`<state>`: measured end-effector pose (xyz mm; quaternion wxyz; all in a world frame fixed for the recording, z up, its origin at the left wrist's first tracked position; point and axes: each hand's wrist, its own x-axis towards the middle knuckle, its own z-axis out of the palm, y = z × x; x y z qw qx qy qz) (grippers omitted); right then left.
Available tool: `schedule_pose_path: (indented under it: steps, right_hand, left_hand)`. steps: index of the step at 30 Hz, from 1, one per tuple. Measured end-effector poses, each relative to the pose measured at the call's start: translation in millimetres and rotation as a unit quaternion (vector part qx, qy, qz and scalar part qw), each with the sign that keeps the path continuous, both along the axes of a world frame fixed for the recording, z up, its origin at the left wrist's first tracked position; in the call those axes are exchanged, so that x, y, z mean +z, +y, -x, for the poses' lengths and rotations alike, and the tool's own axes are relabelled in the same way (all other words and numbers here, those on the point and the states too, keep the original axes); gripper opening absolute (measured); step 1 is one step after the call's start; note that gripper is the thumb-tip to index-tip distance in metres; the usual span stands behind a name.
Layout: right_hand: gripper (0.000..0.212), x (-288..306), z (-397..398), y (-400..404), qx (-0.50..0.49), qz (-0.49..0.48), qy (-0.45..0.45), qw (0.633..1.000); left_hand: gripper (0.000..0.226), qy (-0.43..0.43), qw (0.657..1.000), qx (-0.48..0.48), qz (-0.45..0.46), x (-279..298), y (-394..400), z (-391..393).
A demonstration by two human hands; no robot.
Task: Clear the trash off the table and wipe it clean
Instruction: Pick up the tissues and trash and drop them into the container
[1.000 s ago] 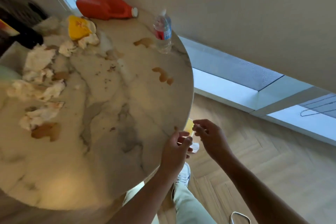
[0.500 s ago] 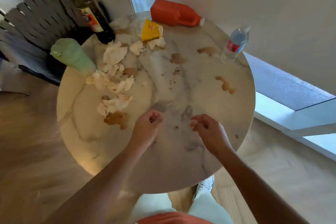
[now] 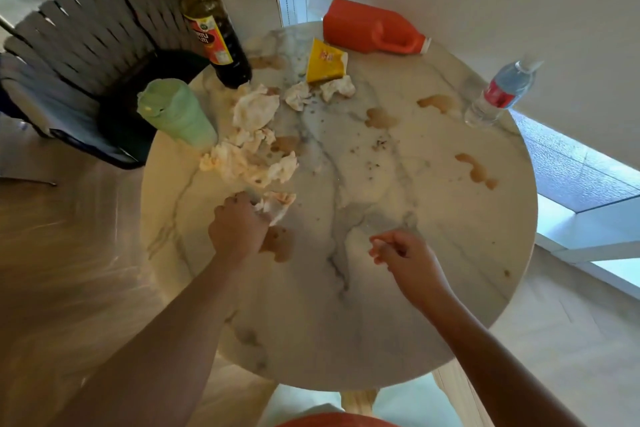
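A round marble table (image 3: 433, 305) carries brown spills (image 3: 278, 246) and several crumpled, stained tissues (image 3: 249, 163) on its left half. My left hand (image 3: 239, 229) is closed on the nearest crumpled tissue (image 3: 278, 204), which rests on the tabletop. My right hand (image 3: 405, 256) hovers over the middle of the table with its fingers pinched together; I make out nothing solid in them. A torn yellow packet (image 3: 325, 61) lies at the far side with more tissue scraps (image 3: 337, 88) beside it.
An orange jug (image 3: 374, 31) lies on its side at the far edge. A water bottle (image 3: 498, 94) stands far right, a dark yellow-capped bottle (image 3: 207, 21) and a green tumbler (image 3: 176, 114) far left. A grey woven chair (image 3: 86, 35) sits left of the table.
My left hand has moved forward and left across the table and closed on the nearest tissue. My right hand stays pinched over the table's middle. The view has shifted slightly.
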<state>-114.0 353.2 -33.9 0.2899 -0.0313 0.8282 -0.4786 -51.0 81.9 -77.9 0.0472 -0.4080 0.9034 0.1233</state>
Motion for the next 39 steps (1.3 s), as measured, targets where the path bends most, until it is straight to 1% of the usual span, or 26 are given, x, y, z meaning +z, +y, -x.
schedule_pose_path:
  steps: [4, 8, 11, 16, 18, 21, 25, 27, 29, 32, 36, 39]
  right_hand:
    - [0.017, 6, 1, -14, 0.013, -0.008, 0.007, 1.000]
    - [0.011, 6, 2, -35, 0.036, -0.028, 0.009, 0.999]
    - [0.010, 5, 3, -58, 0.054, -0.048, 0.010, 0.997]
    - [0.010, -1, 15, -115, 0.088, -0.092, 0.064, 0.990]
    - [0.016, -8, 23, -143, 0.081, -0.108, 0.100, 0.986]
    - [0.034, -19, 37, -182, 0.077, -0.130, 0.150, 0.977]
    - [0.057, -43, 54, -218, 0.113, -0.204, 0.164, 0.958]
    - [0.061, -54, 58, -230, 0.125, -0.238, 0.180, 0.946]
    - [0.056, -62, 61, -237, 0.139, -0.260, 0.203, 0.934]
    - [0.039, -66, 65, -240, 0.145, -0.270, 0.233, 0.923]
    - [0.015, -62, 68, -232, 0.122, -0.222, 0.233, 0.939]
    - [0.006, -53, 64, -218, 0.083, -0.163, 0.221, 0.958]
  left_hand:
    - [0.022, 0.022, 1.000, -0.008, 0.006, -5, -11, 1]
    - [0.023, 0.054, 0.999, 0.005, 0.006, -1, -23, -2]
    - [0.022, 0.081, 0.997, 0.016, 0.005, 7, -32, -8]
    - [0.016, 0.140, 0.989, 0.035, 0.022, 30, -44, -26]
    - [0.016, 0.158, 0.986, 0.048, 0.019, 37, -46, -32]
    - [0.013, 0.169, 0.984, 0.057, 0.009, 43, -48, -41]
    - [0.010, 0.187, 0.978, 0.092, -0.005, 51, -47, -45]
    - [0.009, 0.197, 0.975, 0.104, -0.005, 53, -48, -47]
    - [0.010, 0.205, 0.972, 0.118, -0.005, 53, -49, -50]
    - [0.012, 0.217, 0.970, 0.111, -0.011, 52, -51, -53]
    - [0.012, 0.235, 0.971, 0.049, -0.009, 50, -45, -55]
    - [0.011, 0.234, 0.972, 0.013, -0.011, 50, -37, -55]
